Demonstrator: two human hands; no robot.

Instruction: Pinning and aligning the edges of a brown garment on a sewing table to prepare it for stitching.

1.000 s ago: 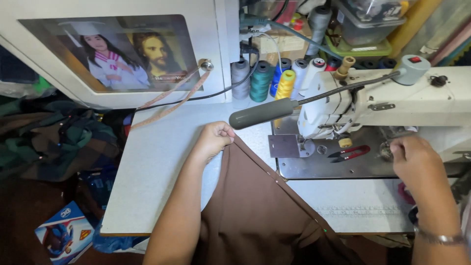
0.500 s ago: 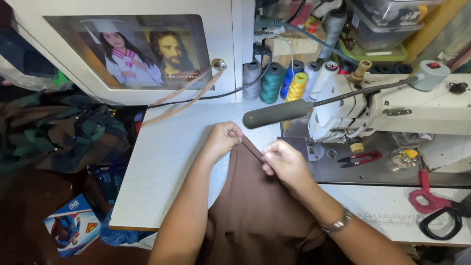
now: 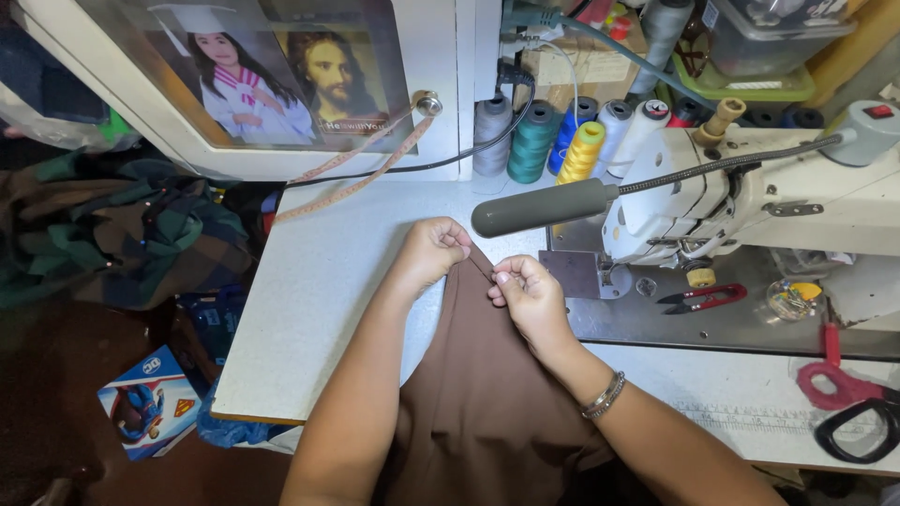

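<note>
A white laminate worktop carries a white industrial sewing machine at the right, with a row of upright thread cones behind it. A brown woven fabric piece lies across the front edge of the worktop, its narrow upper end pointing away from the person. The left hand pinches the top corner of the fabric, fingers closed on it. The right hand grips the same edge just beside it, fingers closed on the fabric. The two hands are nearly touching. Small red thread snips lie on the machine bed, well apart from both hands.
</note>
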